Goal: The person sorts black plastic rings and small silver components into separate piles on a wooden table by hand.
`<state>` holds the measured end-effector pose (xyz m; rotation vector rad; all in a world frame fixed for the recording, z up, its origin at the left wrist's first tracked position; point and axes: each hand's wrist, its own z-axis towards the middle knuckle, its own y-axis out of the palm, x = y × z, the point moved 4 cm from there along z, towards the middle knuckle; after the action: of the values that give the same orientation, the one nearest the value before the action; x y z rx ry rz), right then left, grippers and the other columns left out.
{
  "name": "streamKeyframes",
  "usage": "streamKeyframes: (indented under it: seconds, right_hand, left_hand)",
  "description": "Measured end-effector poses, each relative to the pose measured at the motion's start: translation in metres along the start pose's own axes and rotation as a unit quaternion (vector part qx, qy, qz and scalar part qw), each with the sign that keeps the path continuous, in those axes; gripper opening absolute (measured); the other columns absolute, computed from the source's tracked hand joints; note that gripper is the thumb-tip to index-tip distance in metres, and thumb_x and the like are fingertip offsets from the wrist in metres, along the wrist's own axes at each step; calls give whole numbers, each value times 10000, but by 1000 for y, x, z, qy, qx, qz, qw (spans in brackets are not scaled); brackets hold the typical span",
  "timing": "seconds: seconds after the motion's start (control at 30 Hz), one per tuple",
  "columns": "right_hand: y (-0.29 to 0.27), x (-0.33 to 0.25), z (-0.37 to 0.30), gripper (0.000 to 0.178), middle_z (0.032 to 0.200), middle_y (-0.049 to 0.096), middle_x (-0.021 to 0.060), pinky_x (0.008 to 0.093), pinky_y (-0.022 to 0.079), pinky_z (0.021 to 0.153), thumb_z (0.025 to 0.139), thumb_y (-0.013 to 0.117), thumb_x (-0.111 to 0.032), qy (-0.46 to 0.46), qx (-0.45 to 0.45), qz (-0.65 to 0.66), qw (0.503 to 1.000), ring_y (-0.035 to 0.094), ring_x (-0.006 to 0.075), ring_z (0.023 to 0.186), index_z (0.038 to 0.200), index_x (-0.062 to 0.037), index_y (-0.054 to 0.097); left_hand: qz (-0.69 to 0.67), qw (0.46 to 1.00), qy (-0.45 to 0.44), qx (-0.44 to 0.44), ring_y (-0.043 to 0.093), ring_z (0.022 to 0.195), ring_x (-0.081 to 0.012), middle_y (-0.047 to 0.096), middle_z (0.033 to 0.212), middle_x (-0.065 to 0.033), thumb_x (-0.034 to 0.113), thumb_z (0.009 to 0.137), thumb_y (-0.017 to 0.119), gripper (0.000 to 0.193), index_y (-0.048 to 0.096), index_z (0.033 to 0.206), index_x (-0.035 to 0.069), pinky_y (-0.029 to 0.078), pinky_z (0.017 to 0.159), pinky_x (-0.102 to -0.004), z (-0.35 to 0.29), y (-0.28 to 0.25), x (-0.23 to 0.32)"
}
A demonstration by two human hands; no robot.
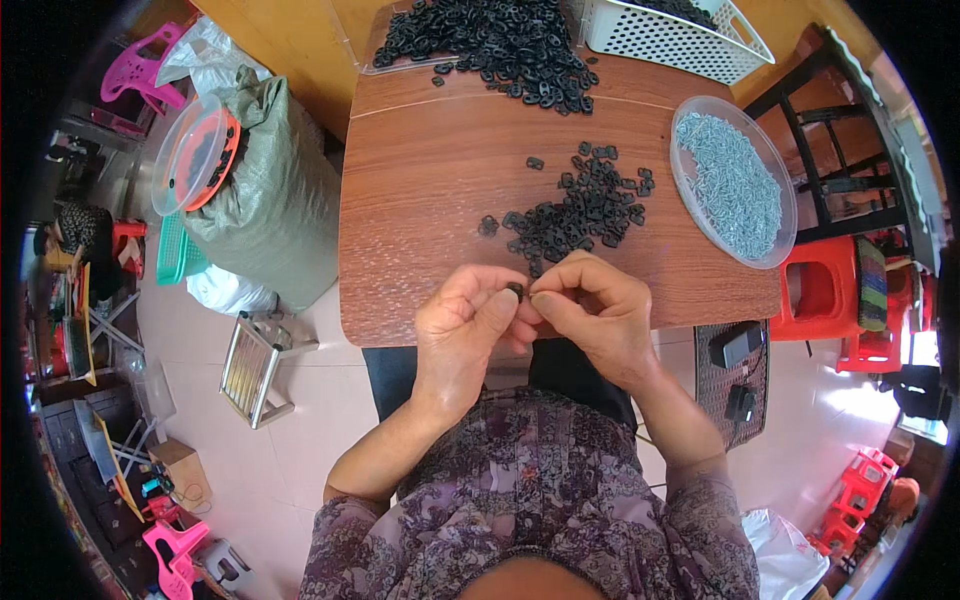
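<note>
At the table's near edge my two hands meet, fingertips almost touching. My left hand [465, 315] pinches a small black plastic piece [514, 288] between thumb and fingers. My right hand [590, 300] is closed in a pinch right beside it; whatever is between its fingertips is too small to make out. Just beyond my fingers lies a loose pile of small black plastic pieces [570, 220]. Farther back is a larger heap of black ring-shaped pieces [500, 40]. A round clear tub [684, 185] full of silvery screws [735, 185] stands at the right.
The brown wooden table [420, 200] has a white perforated basket [660, 50] at its far right. Left of it stands a stuffed grey-green sack [285, 190] with a clear bowl [170, 165] on top. A red stool [815, 290] and a dark chair [830, 130] are at the right.
</note>
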<state>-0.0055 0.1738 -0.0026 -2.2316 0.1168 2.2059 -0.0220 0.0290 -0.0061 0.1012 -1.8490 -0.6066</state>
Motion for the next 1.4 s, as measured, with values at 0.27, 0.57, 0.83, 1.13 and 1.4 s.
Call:
streamKeyframes:
  seconds: [0.27, 0.57, 0.83, 1.13, 1.4]
  right_hand:
    - [8, 0, 0, 47, 833, 551, 42, 219, 502, 619, 816, 624, -5, 34, -1, 42, 999, 592, 86, 725, 819, 41, 628]
    - [10, 5, 1, 52, 841, 569, 38, 219, 531, 668, 817, 615, 43, 40, -18, 43, 998, 600, 95, 757, 864, 51, 635]
    - [10, 9, 1, 27, 811, 566, 30, 185, 498, 618, 809, 620, 53, -4, -7, -31, 999, 570, 72, 714, 833, 50, 632]
    - [14, -3, 0, 38, 669, 536, 45, 278, 371, 516, 760, 633, 8, -169, -7, -154, 974, 479, 148, 590, 763, -10, 600]
    - [19, -14, 12, 100, 686, 550, 80, 335, 389, 526, 737, 641, 35, -326, -13, -221, 919, 492, 239, 593, 791, -19, 576]
  left_hand:
    - [23, 1000, -10, 8, 588, 656, -127, 628, 820, -96, 58, 925, 508, 137, 538, 1019, -38, 488, 582, -235, 0, -6, 0]
    - [20, 1000, 8, 21, 589, 609, -135, 639, 785, -107, 101, 909, 561, 170, 547, 1006, -38, 488, 535, -243, 0, -7, -2]
    - [69, 997, 18, 27, 568, 643, -100, 621, 804, -76, 67, 932, 507, 138, 540, 1027, -28, 467, 564, -213, -4, -5, -4]
    - [78, 996, 38, 18, 560, 657, -70, 603, 798, -51, 3, 920, 479, 161, 544, 1066, -18, 458, 564, -197, -12, -7, -6]
    - [36, 998, 55, 5, 585, 640, -136, 614, 789, -99, 15, 917, 493, 171, 539, 1065, -58, 482, 561, -244, -5, -8, -4]
